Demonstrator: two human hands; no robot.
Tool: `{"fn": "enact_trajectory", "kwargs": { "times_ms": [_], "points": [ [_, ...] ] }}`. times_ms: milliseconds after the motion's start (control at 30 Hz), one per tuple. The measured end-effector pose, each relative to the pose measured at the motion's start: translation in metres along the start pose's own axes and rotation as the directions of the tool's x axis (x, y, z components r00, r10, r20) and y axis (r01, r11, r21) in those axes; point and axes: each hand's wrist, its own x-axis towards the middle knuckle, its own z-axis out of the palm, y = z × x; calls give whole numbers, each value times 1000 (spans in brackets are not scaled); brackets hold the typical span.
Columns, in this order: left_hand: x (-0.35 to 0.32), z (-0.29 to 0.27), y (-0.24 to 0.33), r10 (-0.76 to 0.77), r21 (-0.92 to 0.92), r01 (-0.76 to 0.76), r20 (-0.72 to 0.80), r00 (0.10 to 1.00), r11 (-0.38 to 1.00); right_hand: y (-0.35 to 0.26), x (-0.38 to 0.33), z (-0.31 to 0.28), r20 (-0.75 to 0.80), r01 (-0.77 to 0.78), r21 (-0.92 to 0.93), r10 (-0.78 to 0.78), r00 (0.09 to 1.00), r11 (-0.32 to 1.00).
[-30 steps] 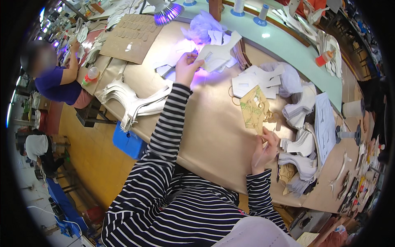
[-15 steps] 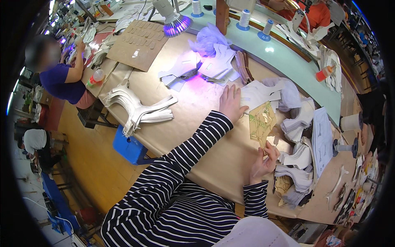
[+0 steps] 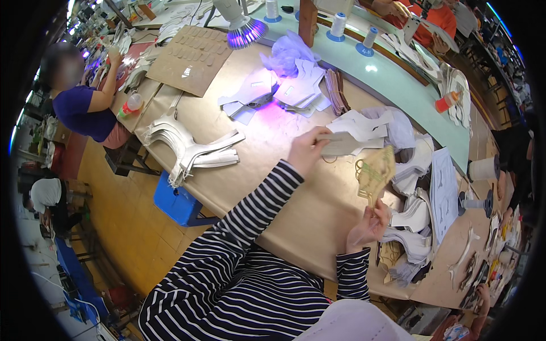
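My right hand (image 3: 369, 226) pinches the narrow end of a thin yellowish template (image 3: 377, 173) with green marks and cut-out slots, tilted up off the table. Beyond it, my left hand (image 3: 307, 150) is closed on the near left edge of a flat white cut piece (image 3: 341, 144), lifting that edge a little. A second white cut piece (image 3: 357, 122) lies just behind it, against a bundle of thin translucent plastic (image 3: 401, 129). To the right of my right hand sit several stacks of curved white pieces (image 3: 414, 216).
A lit lamp (image 3: 245, 33) hangs over white piles (image 3: 301, 91) at the back. Left lies a stack of branching white pieces (image 3: 185, 149), near a brown board (image 3: 190, 61). Thread cones (image 3: 337, 27) stand on a pale green ledge. A blue stool (image 3: 176, 200) and a seated co-worker (image 3: 85, 108) are left.
My left hand has gone from lying flat to gripping the white piece's edge, shifting slightly left and nearer. The template has been raised and tilted away to the right by my right hand.
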Motion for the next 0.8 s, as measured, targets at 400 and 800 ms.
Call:
{"fn": "enact_trajectory", "kwargs": {
  "times_ms": [400, 800],
  "points": [
    [-117, -86, -16, 118, 411, -132, 58, 991, 902, -24, 17, 8, 697, -142, -94, 167, 697, 985],
    [-165, -70, -9, 173, 467, -203, 106, 979, 861, -27, 15, 33, 784, 192, -190, 31, 620, 963]
  ]
}}
